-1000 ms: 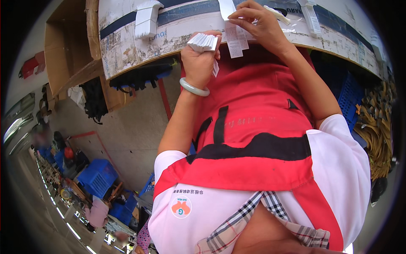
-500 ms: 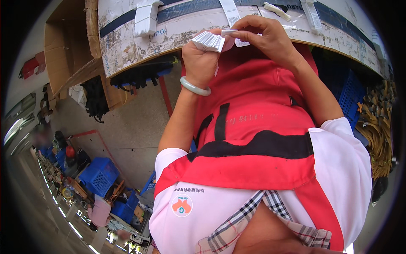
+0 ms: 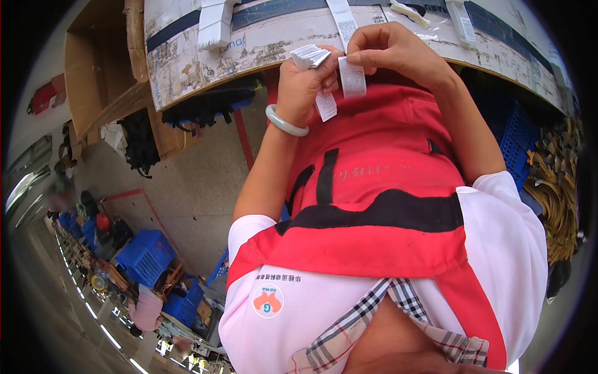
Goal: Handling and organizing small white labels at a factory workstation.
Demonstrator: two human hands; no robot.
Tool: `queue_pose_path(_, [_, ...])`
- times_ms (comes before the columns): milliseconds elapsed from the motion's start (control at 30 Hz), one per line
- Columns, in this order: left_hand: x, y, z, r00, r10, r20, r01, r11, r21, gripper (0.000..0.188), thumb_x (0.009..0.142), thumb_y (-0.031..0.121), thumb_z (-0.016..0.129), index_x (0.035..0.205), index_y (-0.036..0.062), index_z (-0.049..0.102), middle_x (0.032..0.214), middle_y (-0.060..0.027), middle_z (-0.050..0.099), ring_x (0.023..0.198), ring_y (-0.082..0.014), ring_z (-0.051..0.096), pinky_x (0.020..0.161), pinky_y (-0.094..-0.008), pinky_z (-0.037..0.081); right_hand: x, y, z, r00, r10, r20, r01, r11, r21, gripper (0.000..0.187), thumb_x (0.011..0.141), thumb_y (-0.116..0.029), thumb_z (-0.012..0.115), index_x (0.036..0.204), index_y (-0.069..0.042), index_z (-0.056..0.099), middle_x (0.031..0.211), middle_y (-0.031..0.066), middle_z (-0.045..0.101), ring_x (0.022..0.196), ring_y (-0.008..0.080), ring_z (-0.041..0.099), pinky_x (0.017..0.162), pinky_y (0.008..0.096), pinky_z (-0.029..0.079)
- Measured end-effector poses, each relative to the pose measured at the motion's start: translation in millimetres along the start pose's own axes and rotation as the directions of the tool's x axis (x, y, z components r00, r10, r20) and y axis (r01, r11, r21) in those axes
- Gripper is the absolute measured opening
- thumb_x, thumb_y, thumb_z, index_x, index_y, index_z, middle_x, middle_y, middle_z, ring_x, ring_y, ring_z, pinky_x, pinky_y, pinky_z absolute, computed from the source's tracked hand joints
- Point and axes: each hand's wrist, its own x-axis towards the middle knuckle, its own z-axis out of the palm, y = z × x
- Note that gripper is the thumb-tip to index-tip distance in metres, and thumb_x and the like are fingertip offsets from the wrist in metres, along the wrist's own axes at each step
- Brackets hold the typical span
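Observation:
A fanned bundle of folded white labels (image 3: 309,56) sticks up out of my left hand (image 3: 296,92), whose fingers are wrapped round it. One printed label end (image 3: 326,107) hangs out below those fingers. Just to the right, my right hand (image 3: 398,56) pinches the top of a single white printed label (image 3: 353,80), which dangles over the red apron. Both hands are close together at the table's near edge. Behind them a long printed label strip (image 3: 342,23) lies on the table (image 3: 268,40).
On the table, a thick label stack (image 3: 215,28) lies at left, another label bundle (image 3: 461,23) at right, beside a small off-white piece (image 3: 411,14). A cardboard box (image 3: 93,68) stands left. Black straps (image 3: 212,103) hang below the edge; tan strips (image 3: 554,193) and a blue basket (image 3: 518,143) are right.
My right hand has turned a label so that it now hangs down flat. The bundle in my left hand has shifted slightly right and tilted, with a label end now showing below.

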Motion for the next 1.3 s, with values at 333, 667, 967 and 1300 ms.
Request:
queue_pose_path(333, [-9, -8, 6, 0.978, -0.141, 0.151, 0.174, 0.957, -0.234, 0.049, 0.088, 0.048, 0.065, 0.103, 0.0011, 0.063, 0.091, -0.0044, 0.065, 0.079, -0.0101, 0.06, 0.07, -0.0246, 0.049, 1, 8, 35, 0.968, -0.104, -0.229, 0.11, 0.994, 0.014, 0.016, 0.09, -0.015, 0.068, 0.096, -0.001, 0.069, 0.076, 0.0013, 0.063, 0.068, 0.0067, 0.056, 0.063, 0.0197, 0.046])
queue_pose_path(667, [-29, -24, -7, 0.929, -0.339, 0.151, 0.361, 0.919, -0.158, 0.022, 0.088, 0.01, 0.07, 0.107, 0.004, 0.06, 0.088, -0.0014, 0.062, 0.077, -0.0125, 0.064, 0.067, -0.0274, 0.054, -14, 14, 38, 0.991, -0.009, -0.13, 0.004, 0.999, -0.041, 0.012, 0.091, -0.013, 0.066, 0.098, -0.003, 0.068, 0.086, -0.0014, 0.061, 0.081, 0.0064, 0.057, 0.072, 0.0215, 0.046])
queue_pose_path(967, [-38, -29, 0, 0.943, -0.313, 0.113, 0.33, 0.925, -0.19, 0.016, 0.094, 0.012, 0.061, 0.107, 0.0021, 0.058, 0.087, -0.0045, 0.06, 0.076, -0.0176, 0.063, 0.067, -0.0317, 0.056, -29, 9, 48, 0.94, -0.333, -0.073, 0.239, 0.797, -0.554, 0.042, 0.09, -0.022, 0.064, 0.13, -0.01, 0.056, 0.126, 0.0145, 0.053, 0.108, 0.0304, 0.056, 0.092, 0.0368, 0.046])
queue_pose_path(1300, [-41, -34, 5, 0.95, -0.311, 0.025, 0.31, 0.932, -0.189, 0.01, 0.092, 0.005, 0.059, 0.101, 0.0028, 0.059, 0.078, -0.0013, 0.056, 0.056, -0.0087, 0.049, 0.048, -0.0241, 0.04, -35, 8, 55, 0.958, -0.28, -0.057, 0.21, 0.826, -0.523, 0.045, 0.086, -0.024, 0.07, 0.126, -0.008, 0.059, 0.12, 0.0137, 0.057, 0.107, 0.0303, 0.057, 0.091, 0.0368, 0.047])
